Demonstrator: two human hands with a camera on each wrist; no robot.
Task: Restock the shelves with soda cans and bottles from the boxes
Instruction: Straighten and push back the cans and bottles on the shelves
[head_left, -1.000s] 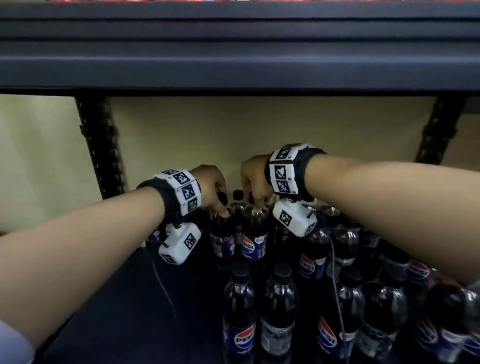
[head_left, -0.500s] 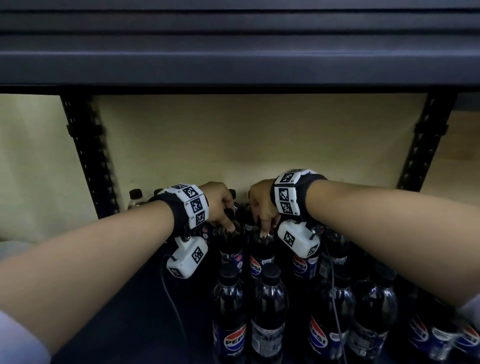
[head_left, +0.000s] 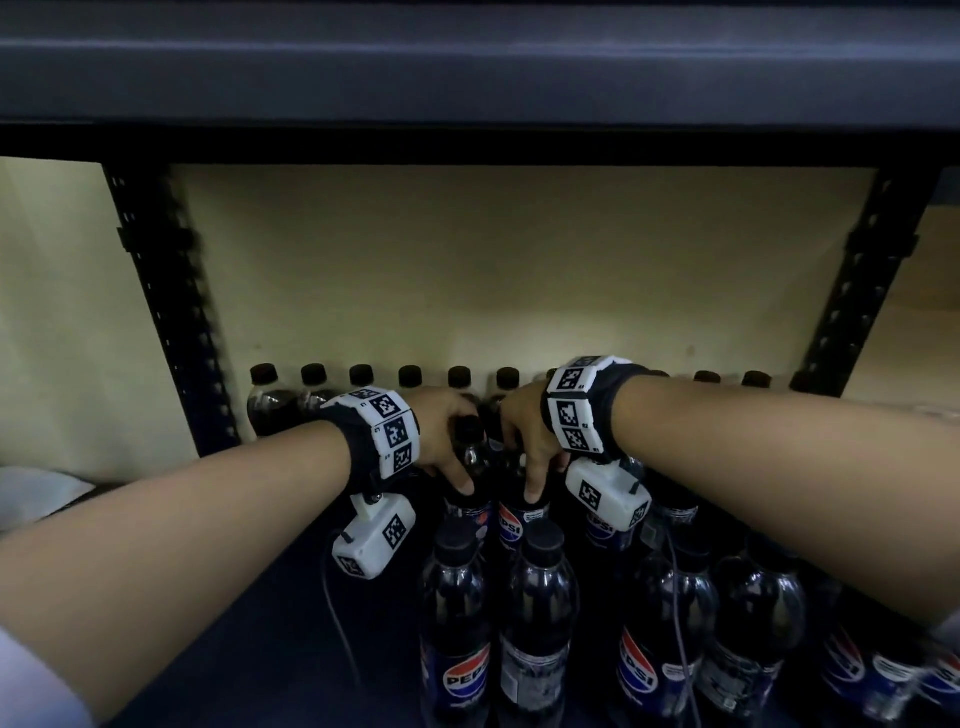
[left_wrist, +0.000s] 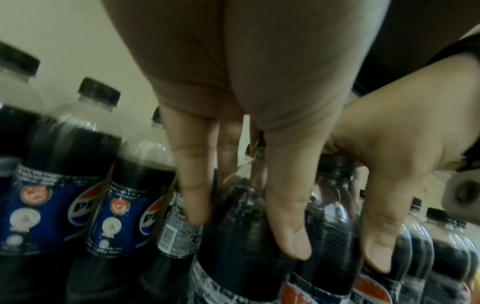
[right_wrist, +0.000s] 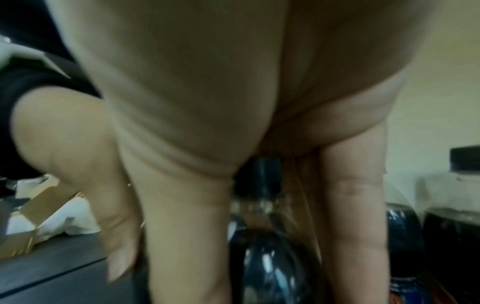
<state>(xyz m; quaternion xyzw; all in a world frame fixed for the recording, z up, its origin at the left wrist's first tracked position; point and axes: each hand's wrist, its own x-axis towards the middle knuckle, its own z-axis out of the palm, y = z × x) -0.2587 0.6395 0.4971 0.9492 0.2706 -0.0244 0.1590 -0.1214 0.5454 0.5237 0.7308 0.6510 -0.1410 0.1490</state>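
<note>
Both my hands reach deep into the dark shelf (head_left: 234, 649), side by side. My left hand (head_left: 449, 457) grips a Pepsi bottle (head_left: 470, 512) from above by its neck, fingers and thumb pointing down around it; the left wrist view shows the same grip of the left hand (left_wrist: 244, 230) on that bottle (left_wrist: 233, 271). My right hand (head_left: 530, 457) grips the neighbouring Pepsi bottle (head_left: 519, 525) the same way. In the right wrist view, the right hand (right_wrist: 265, 257) straddles that bottle's neck (right_wrist: 263, 207). Both bottles stand upright, touching each other.
A row of black-capped bottles (head_left: 410, 376) lines the back wall. More Pepsi bottles (head_left: 540, 623) stand in front and to the right. The shelf's left part is bare board. An upper shelf (head_left: 467, 78) hangs low overhead, with uprights (head_left: 171, 312) at both sides. A cardboard box (right_wrist: 33, 216) lies left.
Both hands, still gripping their bottles, have moved further in toward the back wall. The view has lifted, and the back row of bottles has come into sight.
</note>
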